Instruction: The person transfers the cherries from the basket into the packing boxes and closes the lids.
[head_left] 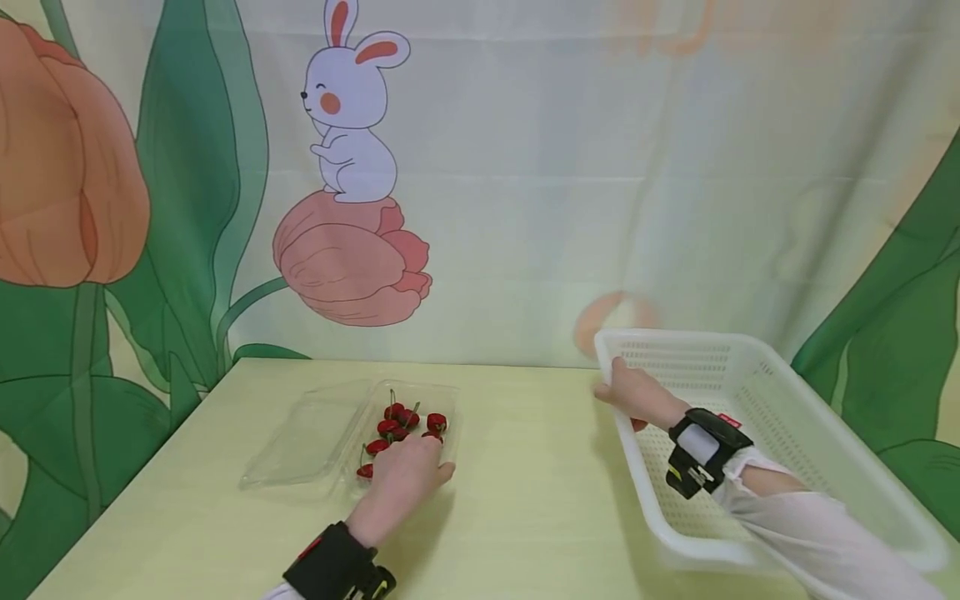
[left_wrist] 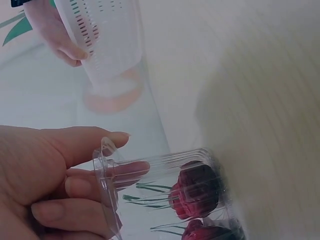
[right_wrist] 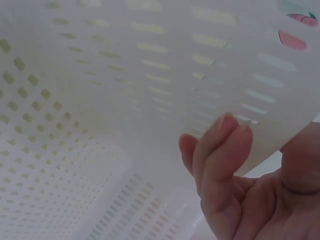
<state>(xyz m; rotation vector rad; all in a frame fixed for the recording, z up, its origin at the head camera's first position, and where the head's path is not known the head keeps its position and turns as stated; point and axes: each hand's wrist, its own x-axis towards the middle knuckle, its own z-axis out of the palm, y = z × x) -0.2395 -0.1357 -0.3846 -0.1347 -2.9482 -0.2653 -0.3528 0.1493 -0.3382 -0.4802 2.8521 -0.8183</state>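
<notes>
Dark red cherries (head_left: 387, 427) with green stems lie in a clear plastic clamshell box (head_left: 448, 402), whose lid (head_left: 296, 442) is folded back to the left. My left hand (head_left: 407, 471) is over the box's near right side in the head view. In the left wrist view, the left hand (left_wrist: 60, 175) holds the box edge between thumb and fingers, with one finger seen through the plastic. My right hand (head_left: 637, 393) grips the left rim of a white perforated plastic basket (head_left: 750, 546). In the right wrist view, the fingers of the right hand (right_wrist: 240, 185) curl over its wall.
Box and basket stand on a pale yellow table (head_left: 532, 483), the basket at the right, with tabletop between them. Behind the table hangs a curtain (head_left: 525, 208) printed with a rabbit and tulips.
</notes>
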